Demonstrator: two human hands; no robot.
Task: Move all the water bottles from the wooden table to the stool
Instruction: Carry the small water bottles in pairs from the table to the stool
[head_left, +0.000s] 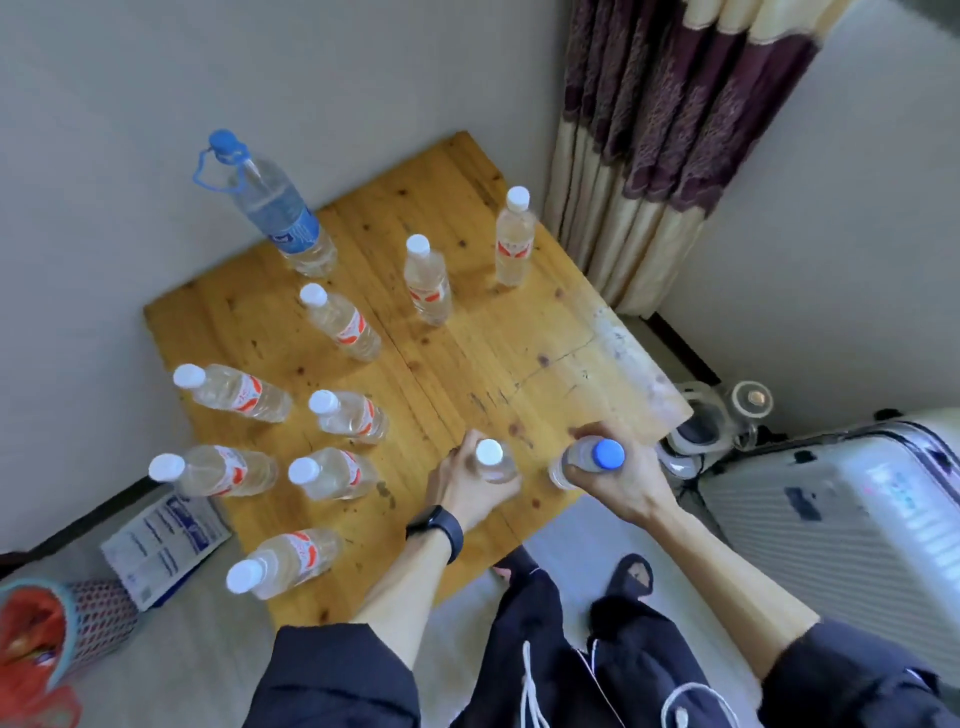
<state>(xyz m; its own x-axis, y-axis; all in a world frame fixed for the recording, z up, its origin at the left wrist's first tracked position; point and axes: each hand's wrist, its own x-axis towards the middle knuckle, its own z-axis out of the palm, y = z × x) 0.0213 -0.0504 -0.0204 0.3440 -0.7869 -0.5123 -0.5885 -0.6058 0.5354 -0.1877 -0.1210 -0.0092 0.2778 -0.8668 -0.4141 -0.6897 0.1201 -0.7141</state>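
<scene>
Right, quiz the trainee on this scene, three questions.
1. True or false: the left hand holds nothing.
2. The right hand grips a bottle whose cap is: A white, B blue, C red.
3. Counting the big bottle, how many stand on the table with no hand on them?
Key: 1 false, it grips a white-capped bottle; 2 B; 3 nine.

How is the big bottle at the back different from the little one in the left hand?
The big bottle has a blue cap and carry loop; the little bottle has a white cap. The big one stands untouched; the left hand grips the little one. Both are clear plastic.
</scene>
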